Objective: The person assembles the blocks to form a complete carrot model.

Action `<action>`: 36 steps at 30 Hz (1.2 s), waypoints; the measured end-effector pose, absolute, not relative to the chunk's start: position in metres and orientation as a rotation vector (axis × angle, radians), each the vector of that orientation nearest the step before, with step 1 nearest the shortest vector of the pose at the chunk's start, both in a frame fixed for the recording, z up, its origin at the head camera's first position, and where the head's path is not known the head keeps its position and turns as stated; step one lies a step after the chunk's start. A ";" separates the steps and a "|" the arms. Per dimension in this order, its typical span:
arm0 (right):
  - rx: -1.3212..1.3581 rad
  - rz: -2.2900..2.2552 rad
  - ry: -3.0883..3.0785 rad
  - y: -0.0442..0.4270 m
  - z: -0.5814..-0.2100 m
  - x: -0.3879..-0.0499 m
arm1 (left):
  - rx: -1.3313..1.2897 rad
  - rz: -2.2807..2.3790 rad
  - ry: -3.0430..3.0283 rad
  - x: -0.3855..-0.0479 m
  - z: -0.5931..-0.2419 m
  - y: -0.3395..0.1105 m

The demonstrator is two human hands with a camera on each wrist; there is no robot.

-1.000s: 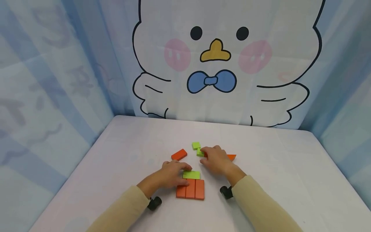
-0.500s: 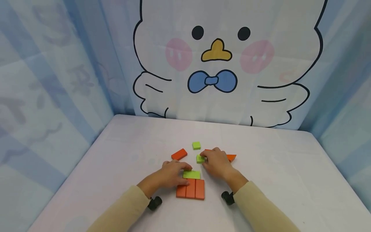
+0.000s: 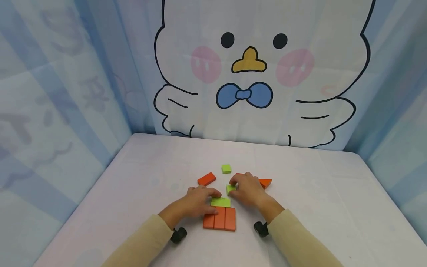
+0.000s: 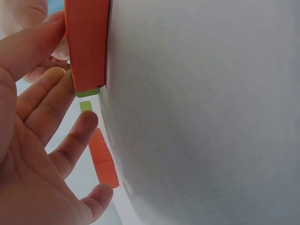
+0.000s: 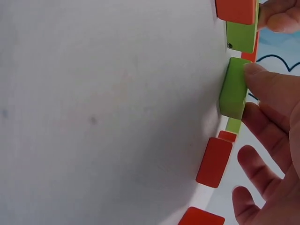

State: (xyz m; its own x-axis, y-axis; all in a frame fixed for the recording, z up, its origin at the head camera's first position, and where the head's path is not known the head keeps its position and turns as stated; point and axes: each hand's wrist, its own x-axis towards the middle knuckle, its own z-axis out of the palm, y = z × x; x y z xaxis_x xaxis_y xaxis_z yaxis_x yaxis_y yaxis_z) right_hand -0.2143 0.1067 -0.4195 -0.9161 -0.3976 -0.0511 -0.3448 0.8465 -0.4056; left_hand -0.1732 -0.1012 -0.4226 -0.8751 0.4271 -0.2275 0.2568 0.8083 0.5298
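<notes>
Three orange rectangular blocks [image 3: 225,218] lie side by side on the white table, with a long green block [image 3: 221,202] along their far edge. My left hand [image 3: 197,202] rests at their left side, thumb against the leftmost orange block and fingertips by the green one. In the left wrist view its other fingers [image 4: 72,145] spread fairly straight. My right hand [image 3: 248,190] pinches a smaller green block [image 5: 232,89] between thumb and fingers, just beyond and right of the long green block. A narrow gap separates the two green blocks in the right wrist view.
Farther back lies another small green block [image 3: 226,169]. A loose orange block [image 3: 207,178] lies beyond the left hand. More orange pieces, one with a pointed end [image 3: 265,183], are partly hidden behind the right hand. A printed curtain [image 3: 247,118] hangs behind the table.
My right hand has drawn the small green block toward me, away from the other small green one and closer to the long green block. The left hand has stayed put.
</notes>
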 end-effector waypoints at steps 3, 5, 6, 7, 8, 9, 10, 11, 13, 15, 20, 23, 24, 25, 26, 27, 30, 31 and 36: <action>-0.573 -0.622 2.863 0.109 -0.419 -0.213 | 0.517 0.704 2.655 -0.173 -0.422 -0.101; -0.570 -0.633 2.846 0.111 -0.418 -0.211 | 0.516 0.702 2.655 -0.173 -0.422 -0.101; -0.571 -0.642 2.839 0.112 -0.418 -0.211 | 0.515 0.701 2.656 -0.173 -0.422 -0.102; -0.570 -0.652 2.834 0.113 -0.418 -0.210 | 0.515 0.698 2.657 -0.173 -0.422 -0.102; -0.567 -0.656 2.832 0.114 -0.418 -0.210 | 0.515 0.696 2.658 -0.174 -0.422 -0.102; -0.568 -0.663 2.831 0.115 -0.419 -0.210 | 0.515 0.694 2.659 -0.174 -0.422 -0.102; -0.566 -0.665 2.834 0.116 -0.419 -0.209 | 0.515 0.693 2.658 -0.174 -0.422 -0.102; -0.561 -0.668 2.840 0.116 -0.419 -0.209 | 0.514 0.692 2.657 -0.174 -0.422 -0.102; -0.549 -0.662 2.858 0.115 -0.420 -0.209 | 0.515 0.697 2.653 -0.174 -0.423 -0.102; -0.541 -0.647 2.881 0.114 -0.421 -0.209 | 0.518 0.704 2.649 -0.174 -0.423 -0.102; -0.522 -0.622 2.900 0.112 -0.420 -0.208 | 0.524 0.707 2.650 -0.175 -0.423 -0.102; -0.524 -0.619 2.890 0.112 -0.420 -0.206 | 0.521 0.703 2.650 -0.174 -0.423 -0.102; -0.525 -0.614 2.889 0.112 -0.420 -0.206 | 0.521 0.703 2.650 -0.174 -0.422 -0.101; -0.524 -0.613 2.889 0.112 -0.420 -0.205 | 0.519 0.704 2.649 -0.174 -0.422 -0.101; -0.519 -0.614 2.891 0.112 -0.420 -0.205 | 0.517 0.704 2.648 -0.174 -0.422 -0.101; -0.517 -0.609 2.897 0.112 -0.421 -0.204 | 0.517 0.703 2.647 -0.174 -0.422 -0.101; -0.505 -0.599 2.920 0.112 -0.422 -0.203 | 0.519 0.698 2.649 -0.174 -0.422 -0.101; -0.503 -0.601 2.926 0.113 -0.422 -0.203 | 0.516 0.697 2.648 -0.174 -0.422 -0.101; -0.495 -0.622 2.902 0.112 -0.421 -0.200 | 0.505 0.701 2.645 -0.174 -0.422 -0.101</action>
State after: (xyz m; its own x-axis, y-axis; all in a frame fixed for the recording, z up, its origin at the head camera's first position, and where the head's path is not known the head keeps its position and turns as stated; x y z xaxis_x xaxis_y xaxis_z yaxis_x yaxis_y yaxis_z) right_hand -0.2002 0.1117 -0.4214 -0.9373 -0.3434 -0.0597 -0.2887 0.8608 -0.4190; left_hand -0.1740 -0.1012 -0.4223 -0.8724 0.4224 -0.2460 0.2452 0.8135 0.5274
